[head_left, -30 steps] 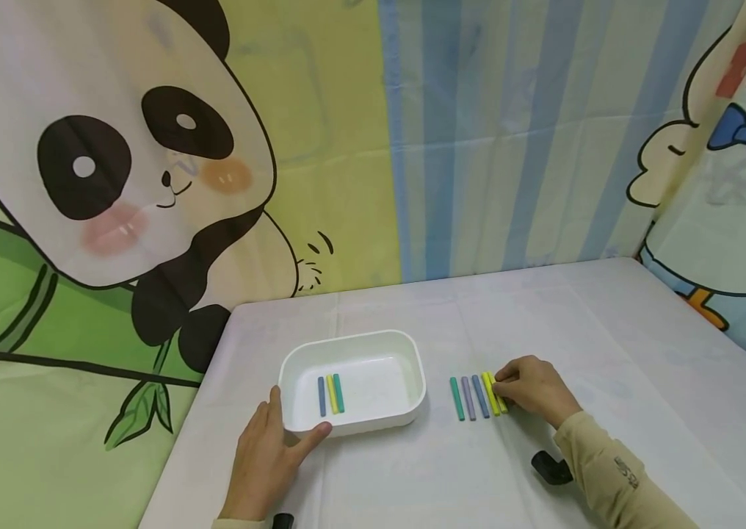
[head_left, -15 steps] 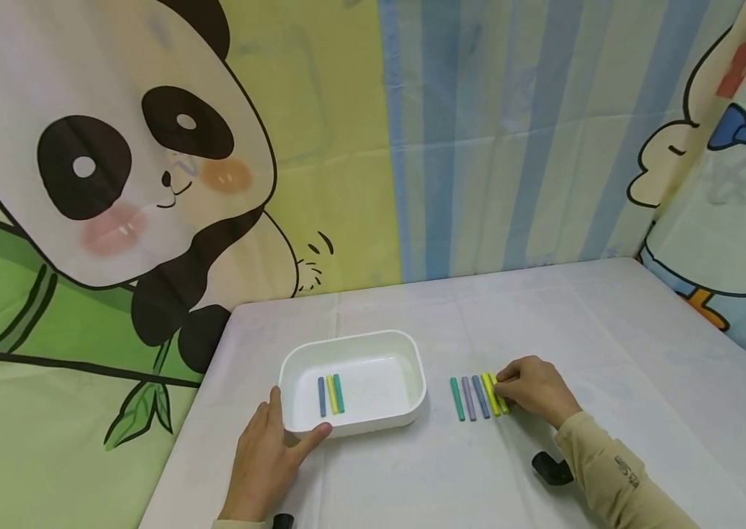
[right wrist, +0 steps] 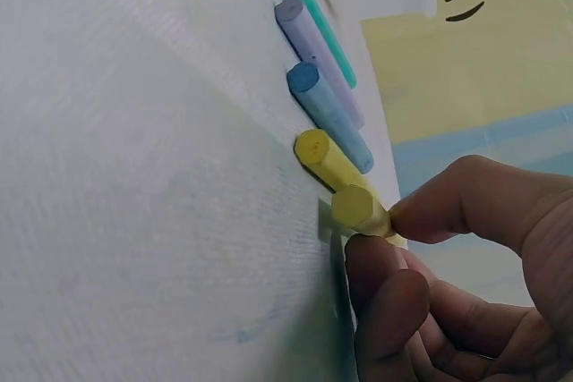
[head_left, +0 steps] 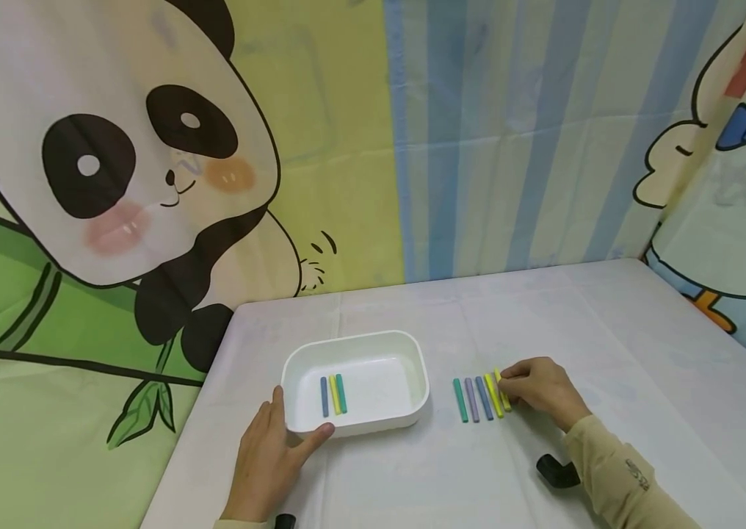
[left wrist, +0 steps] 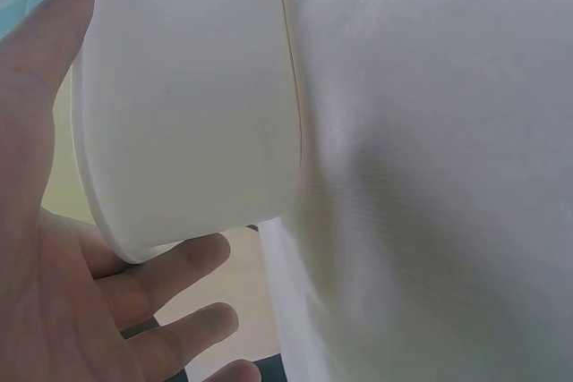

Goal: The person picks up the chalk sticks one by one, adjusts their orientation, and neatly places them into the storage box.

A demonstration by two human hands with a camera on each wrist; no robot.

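My right hand (head_left: pixel 545 389) pinches a yellow chalk stick (right wrist: pixel 356 208) between thumb and fingertips, at the right end of a row. Beside that chalk, in the right wrist view, lie another yellow chalk (right wrist: pixel 322 154), a blue chalk (right wrist: pixel 333 118), a lilac chalk (right wrist: pixel 318 49) and a green chalk (right wrist: pixel 315 20). My left hand (head_left: pixel 266 455) rests at the near left corner of a white tray (head_left: pixel 379 424), thumb and fingers spread along its outside. Inside the tray are a blue chalk (head_left: pixel 324 397), a yellow chalk (head_left: pixel 335 394) and a green chalk (head_left: pixel 343 394), side by side.
A white cloth (head_left: pixel 399 485) covers the table. Behind it hangs a printed backdrop (head_left: pixel 340 147) with a panda, stripes and a duck. A black wrist piece (head_left: pixel 556 471) shows under the right sleeve (head_left: pixel 617 470).
The held yellow chalk has shifted slightly up and away from the neighbouring yellow chalk in the head view. The whole view has drifted a little; the left hand stays on the tray.
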